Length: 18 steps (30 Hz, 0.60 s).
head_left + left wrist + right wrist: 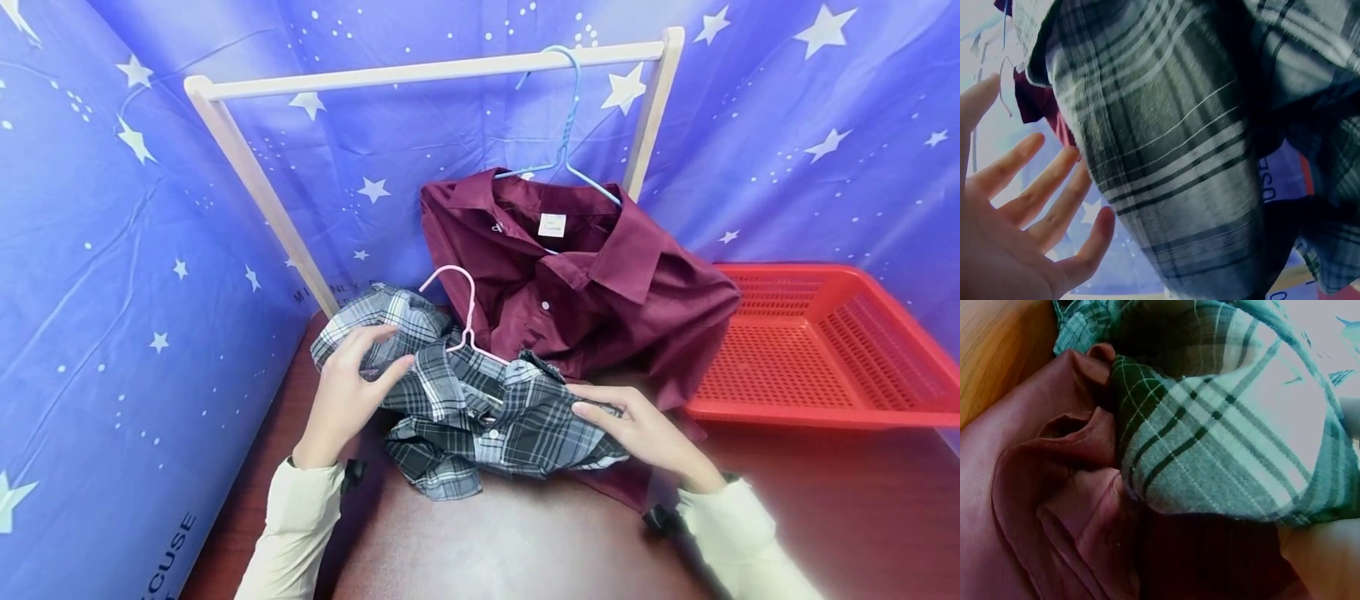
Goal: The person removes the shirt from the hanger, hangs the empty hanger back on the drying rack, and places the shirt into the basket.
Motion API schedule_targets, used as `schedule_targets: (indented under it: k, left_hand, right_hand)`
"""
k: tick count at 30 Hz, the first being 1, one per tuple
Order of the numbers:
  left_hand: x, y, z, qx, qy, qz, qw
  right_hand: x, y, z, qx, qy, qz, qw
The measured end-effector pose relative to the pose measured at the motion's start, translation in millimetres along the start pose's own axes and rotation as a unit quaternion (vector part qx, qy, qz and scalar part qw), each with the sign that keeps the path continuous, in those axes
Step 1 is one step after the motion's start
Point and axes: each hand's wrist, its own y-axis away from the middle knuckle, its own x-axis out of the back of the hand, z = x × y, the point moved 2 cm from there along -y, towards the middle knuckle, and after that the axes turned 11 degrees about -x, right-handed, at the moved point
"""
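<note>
Plaid shirt (536, 425) sits on a pink hanger (470, 321) over the bench (487, 546), in front of a burgundy shirt (667, 312). Left hand (348, 392) is empty, parted at one side; right hand (648, 429) touches the other, grip indeterminable.

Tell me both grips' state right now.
Left grip: open, holding nothing.
Right grip: touching the plaid shirt; whether pinching it cannot be told.

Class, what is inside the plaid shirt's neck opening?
A pink hanger: its hook and part of its arms show. The arms' outer ends cannot be seen; the plaid shirt covers them.
</note>
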Motion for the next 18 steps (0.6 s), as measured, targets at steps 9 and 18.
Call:
schedule_targets:
  k: [9,18]
  left_hand:
    - [-11.0,12.9,-0.9,0.011,-0.002,-0.022,0.9997]
    - [-18.5,19.6,4.7,0.038,-0.011,-0.013,0.9991]
  right_hand:
    - [0.1,-0.1,1.1,0.0,-0.009,-0.004,0.9999]
    - [0.0,-1.3,0.8,0.02,-0.009,-0.005,0.9998]
